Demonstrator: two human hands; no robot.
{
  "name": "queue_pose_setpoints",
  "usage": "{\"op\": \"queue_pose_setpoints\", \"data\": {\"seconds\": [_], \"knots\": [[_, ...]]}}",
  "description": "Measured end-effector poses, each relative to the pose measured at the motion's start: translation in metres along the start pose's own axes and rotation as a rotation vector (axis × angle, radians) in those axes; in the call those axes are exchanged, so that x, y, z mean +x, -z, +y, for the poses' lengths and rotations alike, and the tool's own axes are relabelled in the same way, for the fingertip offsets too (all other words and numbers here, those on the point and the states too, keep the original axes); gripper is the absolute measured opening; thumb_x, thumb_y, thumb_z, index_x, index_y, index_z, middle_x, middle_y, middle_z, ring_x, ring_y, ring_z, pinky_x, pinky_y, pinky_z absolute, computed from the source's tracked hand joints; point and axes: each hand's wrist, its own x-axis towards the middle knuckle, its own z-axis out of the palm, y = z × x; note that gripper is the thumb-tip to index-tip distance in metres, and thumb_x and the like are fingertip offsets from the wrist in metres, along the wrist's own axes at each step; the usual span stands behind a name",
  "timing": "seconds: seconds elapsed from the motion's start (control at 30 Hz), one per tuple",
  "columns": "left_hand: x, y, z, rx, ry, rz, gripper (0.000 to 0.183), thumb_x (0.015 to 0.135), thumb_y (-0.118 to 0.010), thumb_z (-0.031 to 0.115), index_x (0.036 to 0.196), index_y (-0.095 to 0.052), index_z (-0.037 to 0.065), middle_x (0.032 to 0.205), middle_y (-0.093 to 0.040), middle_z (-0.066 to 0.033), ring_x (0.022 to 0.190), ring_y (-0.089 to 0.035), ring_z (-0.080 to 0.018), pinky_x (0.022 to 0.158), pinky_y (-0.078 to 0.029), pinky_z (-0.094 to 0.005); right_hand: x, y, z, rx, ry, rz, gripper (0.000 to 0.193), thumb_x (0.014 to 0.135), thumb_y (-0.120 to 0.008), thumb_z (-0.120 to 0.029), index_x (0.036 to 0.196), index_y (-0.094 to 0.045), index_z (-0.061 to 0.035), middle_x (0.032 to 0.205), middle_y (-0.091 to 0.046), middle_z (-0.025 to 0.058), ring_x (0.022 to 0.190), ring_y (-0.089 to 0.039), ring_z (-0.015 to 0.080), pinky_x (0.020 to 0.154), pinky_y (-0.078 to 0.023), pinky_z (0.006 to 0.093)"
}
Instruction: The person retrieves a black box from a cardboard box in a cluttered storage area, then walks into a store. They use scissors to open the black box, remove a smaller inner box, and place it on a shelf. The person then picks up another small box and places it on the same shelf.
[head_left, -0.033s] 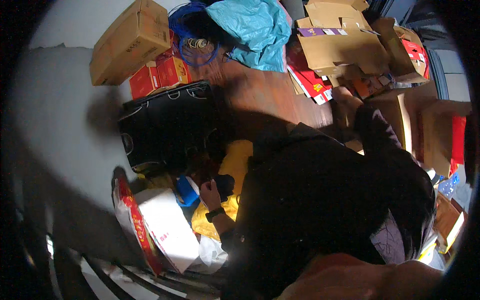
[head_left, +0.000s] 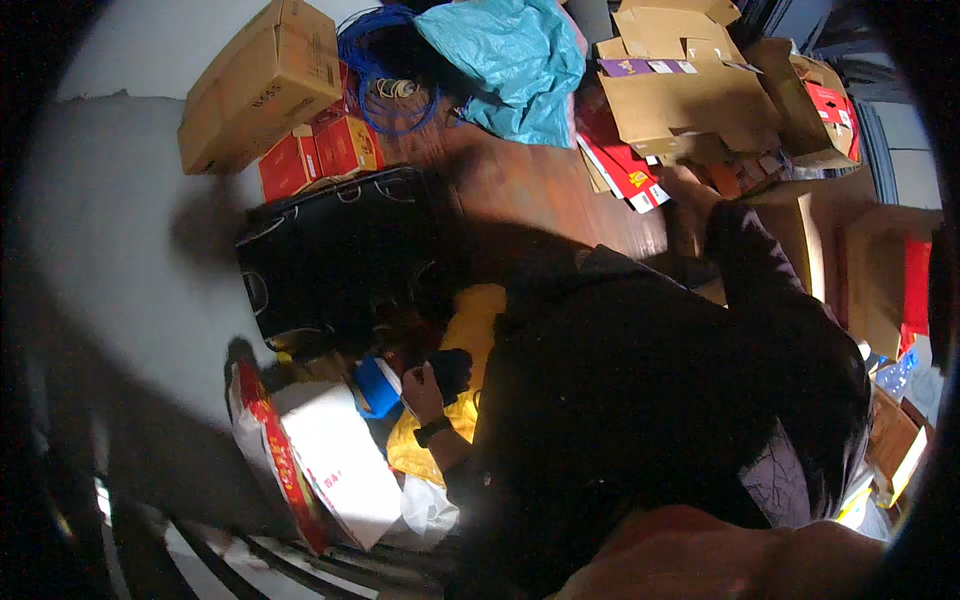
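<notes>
My left hand (head_left: 424,392), with a dark watch on its wrist, is closed with its fingers bent in. A dark, soft-looking thing (head_left: 453,370) lies against its fingers; its kind is lost in shadow. Beside that hand are a blue and white item (head_left: 376,386) and yellow plastic bags (head_left: 473,325). My right hand (head_left: 690,187) reaches out to the far right, at the edge of a pile of flattened cardboard (head_left: 690,105) and red printed card (head_left: 618,165). Its fingers are blurred and partly hidden, so their grip does not show.
Left of centre stands a black case (head_left: 335,260) beside the grey wall. Behind it are red boxes (head_left: 345,147), a brown carton (head_left: 265,88), coiled blue cable (head_left: 372,40) and a turquoise sack (head_left: 515,70). A white box (head_left: 340,465) sits near left; open cartons (head_left: 875,270) line the right.
</notes>
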Motion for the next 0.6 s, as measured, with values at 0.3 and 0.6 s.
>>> {"op": "queue_pose_setpoints", "data": {"seconds": [0.3,0.6], "knots": [[0.200,-0.009,-0.001,0.036,0.156,-0.033,0.033,0.085,-0.065,0.029,0.094,-0.067,-0.003,0.091,-0.067,-0.0224,0.087,-0.064,-0.0370,0.077,-0.050,-0.0442,0.221,0.079,-0.067,0.523,-0.035,-0.178,0.028,0.085,-0.059,-0.031,0.089,-0.070,-0.0058,0.092,-0.069,0.0169,0.085,-0.066,0.0340,0.072,-0.052,0.0470],[0.360,0.035,0.007,-0.039,0.165,-0.047,0.038,0.087,-0.063,0.032,0.098,-0.063,-0.004,0.089,-0.064,-0.0219,0.084,-0.061,-0.0379,0.076,-0.048,-0.0456,0.425,0.211,-0.099,0.511,0.177,-0.130,0.031,0.091,-0.052,-0.036,0.094,-0.066,-0.0085,0.092,-0.066,0.0177,0.086,-0.063,0.0405,0.073,-0.050,0.0486]]}}
